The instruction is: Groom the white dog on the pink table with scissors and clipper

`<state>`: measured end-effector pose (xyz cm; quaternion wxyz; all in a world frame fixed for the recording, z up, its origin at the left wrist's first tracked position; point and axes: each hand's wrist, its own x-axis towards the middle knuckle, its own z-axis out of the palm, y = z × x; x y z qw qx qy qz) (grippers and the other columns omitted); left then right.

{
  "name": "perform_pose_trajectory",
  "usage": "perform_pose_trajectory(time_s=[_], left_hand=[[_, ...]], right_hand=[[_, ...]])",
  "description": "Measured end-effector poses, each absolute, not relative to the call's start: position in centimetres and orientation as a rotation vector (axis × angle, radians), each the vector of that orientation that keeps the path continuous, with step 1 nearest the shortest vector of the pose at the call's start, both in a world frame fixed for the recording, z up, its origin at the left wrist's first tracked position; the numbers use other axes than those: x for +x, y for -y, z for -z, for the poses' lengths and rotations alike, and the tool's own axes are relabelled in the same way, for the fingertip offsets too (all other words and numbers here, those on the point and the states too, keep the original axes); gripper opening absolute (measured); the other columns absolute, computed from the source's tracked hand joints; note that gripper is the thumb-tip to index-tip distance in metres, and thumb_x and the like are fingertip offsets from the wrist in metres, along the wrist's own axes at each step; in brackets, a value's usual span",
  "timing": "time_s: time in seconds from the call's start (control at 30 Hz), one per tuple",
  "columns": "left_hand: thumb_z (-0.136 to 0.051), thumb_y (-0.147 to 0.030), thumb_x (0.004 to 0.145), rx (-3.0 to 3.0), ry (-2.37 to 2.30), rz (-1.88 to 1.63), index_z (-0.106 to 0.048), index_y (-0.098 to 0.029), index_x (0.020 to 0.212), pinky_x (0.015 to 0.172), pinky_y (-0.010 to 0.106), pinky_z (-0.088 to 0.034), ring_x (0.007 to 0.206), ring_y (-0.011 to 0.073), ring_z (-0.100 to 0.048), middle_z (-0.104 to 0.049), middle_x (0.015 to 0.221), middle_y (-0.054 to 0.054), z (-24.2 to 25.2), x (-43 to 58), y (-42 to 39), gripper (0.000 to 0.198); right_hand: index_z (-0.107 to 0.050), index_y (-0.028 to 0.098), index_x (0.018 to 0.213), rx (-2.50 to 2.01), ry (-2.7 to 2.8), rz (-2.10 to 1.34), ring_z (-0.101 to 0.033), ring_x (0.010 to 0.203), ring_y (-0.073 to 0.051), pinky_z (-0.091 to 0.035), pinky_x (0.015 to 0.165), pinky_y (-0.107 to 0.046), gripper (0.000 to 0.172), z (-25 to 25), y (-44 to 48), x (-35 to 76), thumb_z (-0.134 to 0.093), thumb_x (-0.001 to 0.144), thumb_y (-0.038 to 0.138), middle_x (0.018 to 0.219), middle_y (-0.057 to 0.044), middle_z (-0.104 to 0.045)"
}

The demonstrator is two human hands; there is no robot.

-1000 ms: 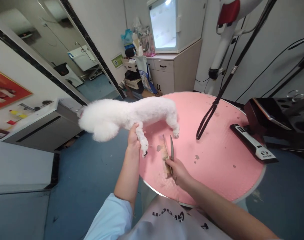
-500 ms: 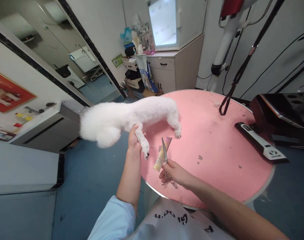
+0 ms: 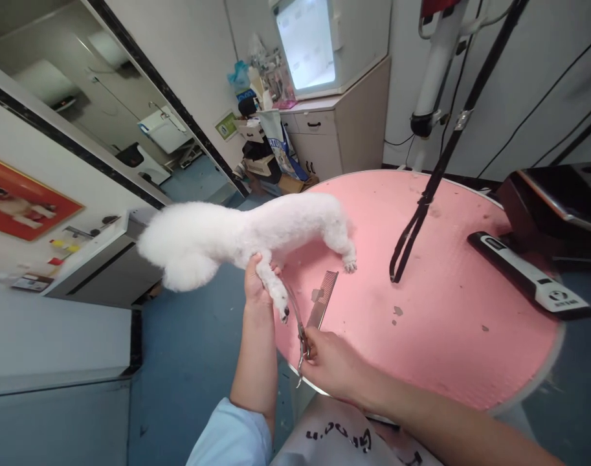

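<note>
A white fluffy dog (image 3: 290,220) stands at the left edge of the pink round table (image 3: 431,323), its head turned away past the edge. My left hand (image 3: 256,279) is closed around the upper part of its front leg (image 3: 274,290), and the paw hangs out toward me. Curved scissors (image 3: 300,327) are in my right hand (image 3: 331,364), with the blades pointing up beside that paw. Whether the blades touch the fur is unclear. Just right of the scissors, a metal comb (image 3: 324,299) lies on the table.
A black loop strap (image 3: 412,236) hangs over the table from a white post (image 3: 434,84). Black-and-white clippers (image 3: 528,272) lie by a dark box (image 3: 557,200) at the right. Small fur tufts (image 3: 397,311) dot the tabletop. Behind stands a cabinet (image 3: 319,139).
My right hand has moved left with the scissors, bringing the blades from over the comb to beside the paw. My left hand keeps its hold on the leg. The view has shifted slightly.
</note>
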<state>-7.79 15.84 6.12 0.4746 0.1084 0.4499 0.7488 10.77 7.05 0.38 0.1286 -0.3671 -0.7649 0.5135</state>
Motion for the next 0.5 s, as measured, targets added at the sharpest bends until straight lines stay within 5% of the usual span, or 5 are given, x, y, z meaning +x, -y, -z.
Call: perform_pose_trajectory(time_s=[0.5], left_hand=[[-0.055, -0.022, 0.09, 0.294, -1.018, -1.843, -0.041, -0.019, 0.079, 0.047, 0.019, -0.033, 0.05, 0.0045, -0.035, -0.032, 0.06, -0.004, -6.44, -7.74, -15.06, 0.017]], right_hand=[[-0.049, 0.021, 0.083, -0.951, 2.061, -1.8, -0.052, 0.06, -0.012, -0.026, 0.054, -0.024, 0.02, -1.31, -7.25, 10.16, -0.055, 0.069, 0.009, 0.068, 0.005, -0.059]])
